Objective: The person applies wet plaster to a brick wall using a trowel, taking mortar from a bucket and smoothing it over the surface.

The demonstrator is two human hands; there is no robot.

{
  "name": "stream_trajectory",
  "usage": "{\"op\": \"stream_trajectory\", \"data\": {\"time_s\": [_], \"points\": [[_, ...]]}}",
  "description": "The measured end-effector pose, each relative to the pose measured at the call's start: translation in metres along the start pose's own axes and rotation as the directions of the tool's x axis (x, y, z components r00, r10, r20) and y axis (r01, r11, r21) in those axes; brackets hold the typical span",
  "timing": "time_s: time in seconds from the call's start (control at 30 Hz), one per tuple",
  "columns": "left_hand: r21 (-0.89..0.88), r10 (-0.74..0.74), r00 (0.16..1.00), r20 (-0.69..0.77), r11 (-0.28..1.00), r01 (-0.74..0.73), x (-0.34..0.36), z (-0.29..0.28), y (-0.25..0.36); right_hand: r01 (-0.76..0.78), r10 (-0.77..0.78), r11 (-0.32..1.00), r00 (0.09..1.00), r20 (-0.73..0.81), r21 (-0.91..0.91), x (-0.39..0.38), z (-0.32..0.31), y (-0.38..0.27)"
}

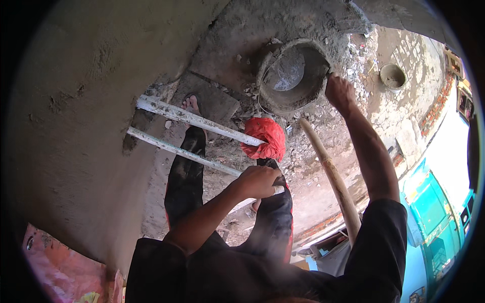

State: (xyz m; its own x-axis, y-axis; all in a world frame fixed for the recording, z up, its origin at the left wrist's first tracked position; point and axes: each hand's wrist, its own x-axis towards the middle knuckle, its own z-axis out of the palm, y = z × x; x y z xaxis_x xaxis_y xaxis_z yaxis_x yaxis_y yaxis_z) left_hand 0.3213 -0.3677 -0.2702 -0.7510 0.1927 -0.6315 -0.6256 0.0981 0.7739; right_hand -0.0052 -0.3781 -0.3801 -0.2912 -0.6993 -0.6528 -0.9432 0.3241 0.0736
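Nearest, at the bottom of the view: black sleeves and dark trousers [184, 187], seen from above. From there, two bare forearms going up into the picture.

Left hand [260, 181] in the middle, curled shut on the end of a whitish metal bar [182, 152], fingers wrapped tight around it. A second bar [197, 120] of the same kind just above, parallel, both running slanted from the plastered grey wall [76, 126] on the left. On the end of the upper bar, a red cloth [267, 137], crumpled. Beside the upper bar, a bare foot in a sandal [191, 105] on a flat dark board.

To the right of the left hand, a long wooden handle [331, 174], leaning, not touched by any hand.

Further away, right hand [339, 92] stretched out, closed on the rim of a round mortar pan [293, 76]. Fingers over the right edge of the rim; how deep inside, cannot tell. Pan on the rough ground, dirty with grey cement, wet mortar inside.

Farthest, at upper right, a smaller round bowl [392, 76] on rubble, well apart from the pan. At the right rim, a turquoise vehicle [432, 212].
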Motion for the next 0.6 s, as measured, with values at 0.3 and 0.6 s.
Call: {"op": "stream_trajectory", "data": {"time_s": [0.3, 0.6], "points": [[-0.041, -0.138, 0.986, 0.093, 0.989, 0.142, -0.001, 0.0, -0.007, -0.425, 0.089, 0.448, 0.896, 0.434, 0.787, -0.035, -0.011, -0.059], [0.058, -0.057, 0.992, 0.112, 0.997, 0.05, 0.003, -0.014, 0.002, -0.216, -0.169, 0.457, 0.931, 0.323, 0.863, -0.014, 0.027, -0.072]]}}
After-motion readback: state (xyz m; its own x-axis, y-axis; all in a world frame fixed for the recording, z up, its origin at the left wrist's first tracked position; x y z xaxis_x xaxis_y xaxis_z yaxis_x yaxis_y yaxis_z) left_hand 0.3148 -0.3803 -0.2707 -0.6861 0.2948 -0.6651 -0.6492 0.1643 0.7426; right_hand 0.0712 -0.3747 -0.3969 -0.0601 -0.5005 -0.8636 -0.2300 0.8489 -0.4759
